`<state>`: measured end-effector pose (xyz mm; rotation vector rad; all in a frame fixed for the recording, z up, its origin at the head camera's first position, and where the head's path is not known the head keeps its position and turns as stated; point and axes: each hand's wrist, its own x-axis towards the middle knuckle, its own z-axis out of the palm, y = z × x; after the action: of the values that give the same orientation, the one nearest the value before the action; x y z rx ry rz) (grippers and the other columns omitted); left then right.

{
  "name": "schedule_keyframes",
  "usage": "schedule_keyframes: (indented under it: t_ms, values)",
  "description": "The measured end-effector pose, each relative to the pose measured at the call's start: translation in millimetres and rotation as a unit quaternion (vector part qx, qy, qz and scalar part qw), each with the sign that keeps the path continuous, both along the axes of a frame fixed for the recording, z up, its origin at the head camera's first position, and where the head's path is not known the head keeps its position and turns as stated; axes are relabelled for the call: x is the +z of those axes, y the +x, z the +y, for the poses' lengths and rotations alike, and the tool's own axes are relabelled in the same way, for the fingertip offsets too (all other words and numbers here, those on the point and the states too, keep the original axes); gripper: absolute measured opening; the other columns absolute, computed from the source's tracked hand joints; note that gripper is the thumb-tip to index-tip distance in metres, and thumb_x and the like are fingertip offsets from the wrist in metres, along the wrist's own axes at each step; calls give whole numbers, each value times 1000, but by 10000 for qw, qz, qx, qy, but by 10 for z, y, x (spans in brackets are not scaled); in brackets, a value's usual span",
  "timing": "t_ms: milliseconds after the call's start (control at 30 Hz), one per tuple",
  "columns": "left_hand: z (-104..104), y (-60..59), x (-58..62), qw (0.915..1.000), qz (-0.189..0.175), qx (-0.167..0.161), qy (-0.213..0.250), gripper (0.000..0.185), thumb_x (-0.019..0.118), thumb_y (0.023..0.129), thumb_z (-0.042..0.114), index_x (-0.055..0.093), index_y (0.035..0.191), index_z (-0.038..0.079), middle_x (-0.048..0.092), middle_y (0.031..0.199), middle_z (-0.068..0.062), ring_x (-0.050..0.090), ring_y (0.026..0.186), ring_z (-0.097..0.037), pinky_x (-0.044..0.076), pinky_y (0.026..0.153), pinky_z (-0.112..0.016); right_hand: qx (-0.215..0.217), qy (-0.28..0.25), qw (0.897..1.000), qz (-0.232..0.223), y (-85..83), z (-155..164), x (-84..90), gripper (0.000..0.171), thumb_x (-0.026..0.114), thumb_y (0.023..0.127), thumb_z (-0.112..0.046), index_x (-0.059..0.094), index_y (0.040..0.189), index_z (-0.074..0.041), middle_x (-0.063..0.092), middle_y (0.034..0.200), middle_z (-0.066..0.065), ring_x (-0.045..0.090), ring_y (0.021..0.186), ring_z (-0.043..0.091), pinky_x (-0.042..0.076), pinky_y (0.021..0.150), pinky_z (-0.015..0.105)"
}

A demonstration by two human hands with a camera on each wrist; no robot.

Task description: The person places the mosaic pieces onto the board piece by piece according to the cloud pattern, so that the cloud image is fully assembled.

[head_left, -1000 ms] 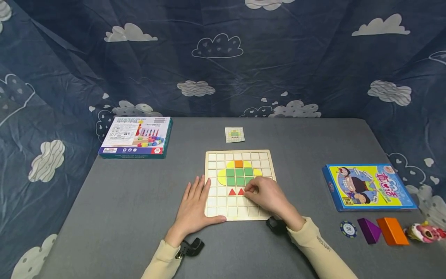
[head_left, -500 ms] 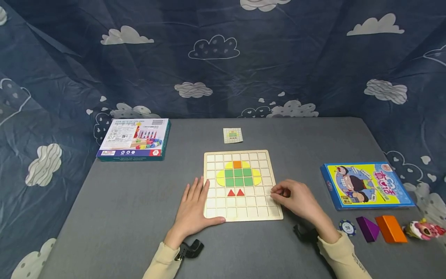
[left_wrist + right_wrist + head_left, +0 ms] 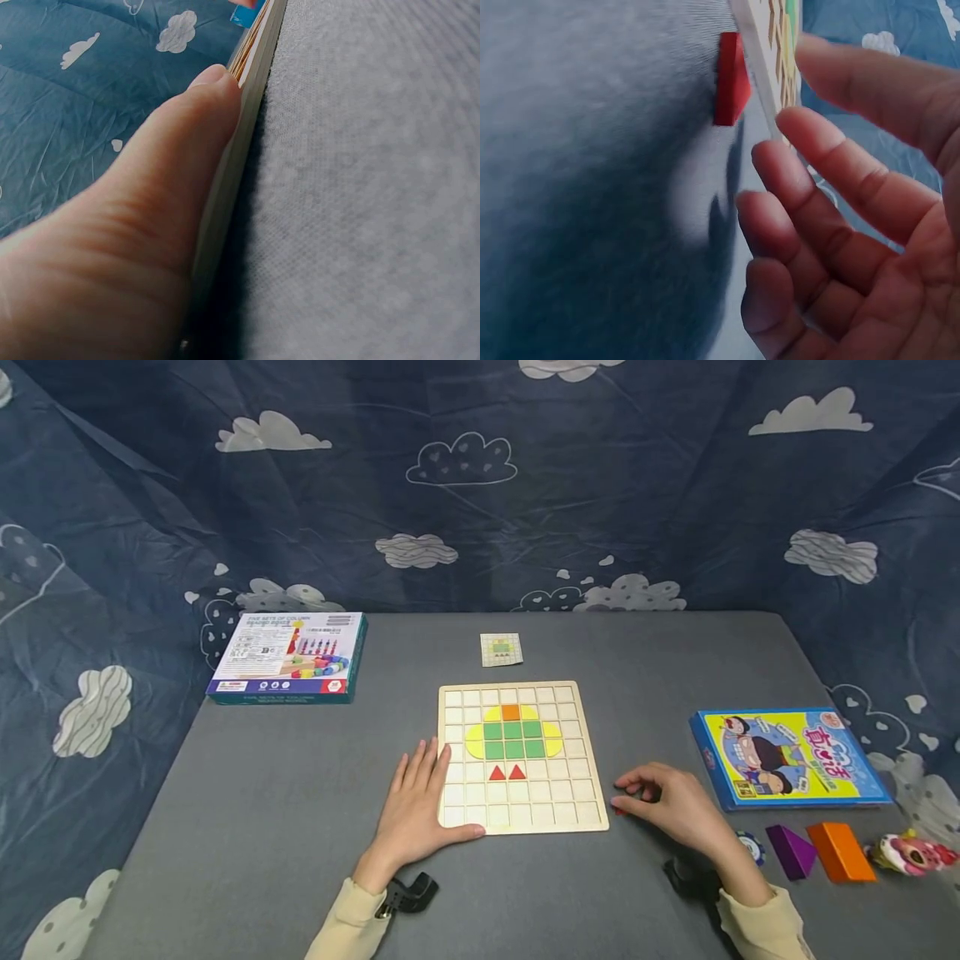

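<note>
A wooden grid board (image 3: 555, 812) lies mid-table with a yellow, green and orange figure (image 3: 513, 735) and two red triangles (image 3: 507, 772) set in it. My left hand (image 3: 418, 795) rests flat on the board's near left corner; in the left wrist view its thumb (image 3: 176, 169) lies along the board's edge (image 3: 241, 139). My right hand (image 3: 651, 795) hovers low over the table just right of the board, fingers loosely bent and holding nothing. A small red piece (image 3: 617, 811) lies on the table beside the board's near right corner, just past the fingertips (image 3: 802, 124), as the red piece (image 3: 730, 78) in the right wrist view confirms.
A pattern card (image 3: 501, 649) lies behind the board and a toy box (image 3: 288, 656) sits at the back left. At the right are a blue and yellow box (image 3: 787, 758), a poker chip (image 3: 752, 847), a purple prism (image 3: 791, 852), an orange block (image 3: 842, 852) and a pink toy (image 3: 911, 853). Cloud-print cloth surrounds the table.
My right hand has drawn off the board to the right and down onto the table, where a red piece now lies. The left hand has stayed put.
</note>
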<state>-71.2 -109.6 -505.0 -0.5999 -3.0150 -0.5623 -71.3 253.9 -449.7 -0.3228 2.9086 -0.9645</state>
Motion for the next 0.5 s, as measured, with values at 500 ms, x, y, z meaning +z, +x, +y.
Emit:
schedule_keyframes:
  t_ms: [500]
  values:
    - [-3,-6,5,10000,-60,4,-40,119,53,70,82,13,152,7,8,157,-12,-2,143,-23,-3,113,-40,358,26,9993,-134,59,47,-36,25,82,75,-16,73,98,-13,57,83,-5,49,70,12,40,59,25]
